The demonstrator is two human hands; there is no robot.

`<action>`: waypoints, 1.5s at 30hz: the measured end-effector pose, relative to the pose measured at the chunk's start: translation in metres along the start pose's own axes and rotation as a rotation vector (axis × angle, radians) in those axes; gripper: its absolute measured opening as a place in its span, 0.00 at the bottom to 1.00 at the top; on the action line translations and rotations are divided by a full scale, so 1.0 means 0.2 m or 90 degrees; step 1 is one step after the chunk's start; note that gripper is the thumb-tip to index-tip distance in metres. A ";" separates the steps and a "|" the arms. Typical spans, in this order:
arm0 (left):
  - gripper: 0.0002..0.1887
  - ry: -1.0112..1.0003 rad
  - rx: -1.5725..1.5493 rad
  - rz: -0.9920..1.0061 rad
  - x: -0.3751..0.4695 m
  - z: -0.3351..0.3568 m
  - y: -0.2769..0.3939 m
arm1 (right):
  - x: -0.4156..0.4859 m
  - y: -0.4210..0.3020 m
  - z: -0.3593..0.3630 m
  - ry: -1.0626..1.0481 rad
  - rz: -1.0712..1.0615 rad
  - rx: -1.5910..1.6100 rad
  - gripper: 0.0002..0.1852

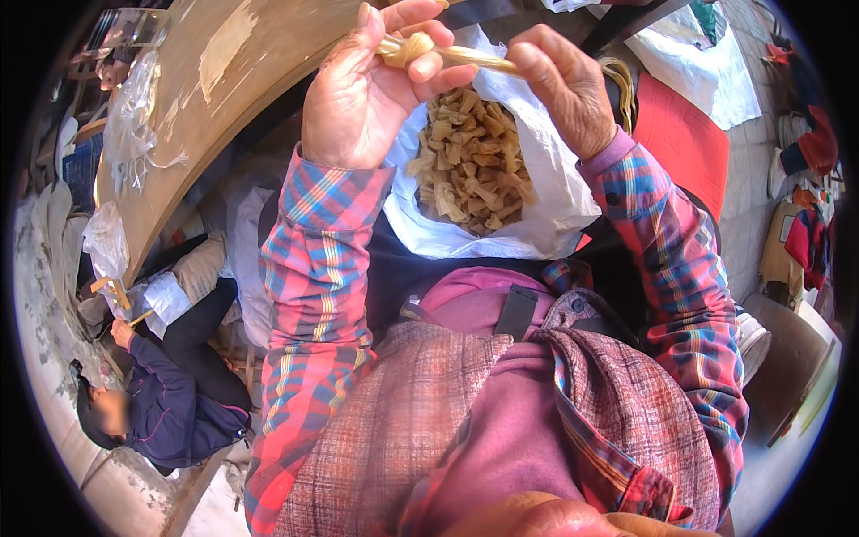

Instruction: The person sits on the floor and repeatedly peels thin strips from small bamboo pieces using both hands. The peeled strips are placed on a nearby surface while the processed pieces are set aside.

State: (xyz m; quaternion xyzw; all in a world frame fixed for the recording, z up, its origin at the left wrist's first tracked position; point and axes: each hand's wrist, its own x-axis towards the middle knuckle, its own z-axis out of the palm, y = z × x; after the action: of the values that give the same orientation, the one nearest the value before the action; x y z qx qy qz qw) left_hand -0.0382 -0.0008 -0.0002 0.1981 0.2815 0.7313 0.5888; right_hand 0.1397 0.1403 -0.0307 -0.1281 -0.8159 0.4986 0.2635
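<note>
A pale yellow strip of fibre, twisted and knotted near one end, stretches between my hands at the top of the view. My left hand, palm up, holds the knotted part among its fingers. My right hand pinches the strip to the right of the knot. Beneath both hands a white woven sack stands with its mouth rolled open, holding many small tan knotted fibre pieces. More yellow strands hang behind my right wrist.
A curved wooden board with a plastic bag on it lies at the left. A red sheet is right of my right wrist. At lower left, a seated person handles similar strips. White sacking lies at upper right.
</note>
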 end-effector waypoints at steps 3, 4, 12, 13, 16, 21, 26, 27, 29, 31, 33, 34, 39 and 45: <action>0.24 0.122 0.078 0.007 -0.01 0.15 0.01 | 0.01 -0.02 0.03 -0.086 0.067 0.026 0.19; 0.21 0.166 0.125 0.007 -0.01 0.19 0.01 | 0.01 -0.03 0.05 -0.115 0.129 0.081 0.19; 0.26 0.123 0.400 0.059 -0.03 0.10 -0.08 | 0.04 -0.04 0.12 -0.126 0.209 0.211 0.16; 0.25 0.124 0.383 0.056 -0.03 0.09 -0.08 | 0.04 -0.05 0.11 -0.129 0.215 0.218 0.16; 0.21 0.114 0.318 0.038 -0.04 0.10 -0.06 | 0.04 -0.07 0.11 -0.143 0.228 0.244 0.17; 0.15 0.083 0.324 0.028 -0.04 0.11 -0.04 | 0.04 -0.08 0.10 -0.153 0.216 0.275 0.18; 0.08 0.121 0.266 0.043 -0.06 0.09 -0.02 | 0.05 -0.14 0.07 -0.135 0.047 0.123 0.20; 0.07 0.127 0.253 0.055 -0.06 0.08 -0.02 | 0.06 -0.16 0.05 -0.136 0.002 0.083 0.20; 0.06 0.140 0.226 0.079 -0.07 0.07 0.00 | 0.05 -0.15 0.03 -0.120 -0.022 0.064 0.20; 0.06 0.159 0.250 0.107 -0.07 0.09 0.02 | 0.05 -0.17 0.00 -0.124 -0.017 0.045 0.20; 0.06 0.190 0.254 0.134 -0.07 0.10 0.05 | 0.10 -0.19 -0.02 -0.107 -0.057 0.023 0.19; 0.08 0.195 0.260 0.141 -0.05 0.11 0.07 | 0.13 -0.22 -0.03 -0.090 -0.080 -0.003 0.18; 0.08 0.155 0.281 0.237 0.13 0.18 0.24 | 0.38 -0.33 -0.10 0.087 -0.218 -0.215 0.15; 0.06 0.162 0.339 0.269 0.35 0.02 0.30 | 0.61 -0.22 -0.09 0.165 -0.223 -0.404 0.09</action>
State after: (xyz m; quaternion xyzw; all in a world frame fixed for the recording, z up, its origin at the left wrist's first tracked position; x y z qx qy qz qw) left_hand -0.0978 0.0596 0.0388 0.3059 0.4862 0.7564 0.3128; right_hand 0.0510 0.1913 0.0507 -0.1241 -0.8990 0.1487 0.3928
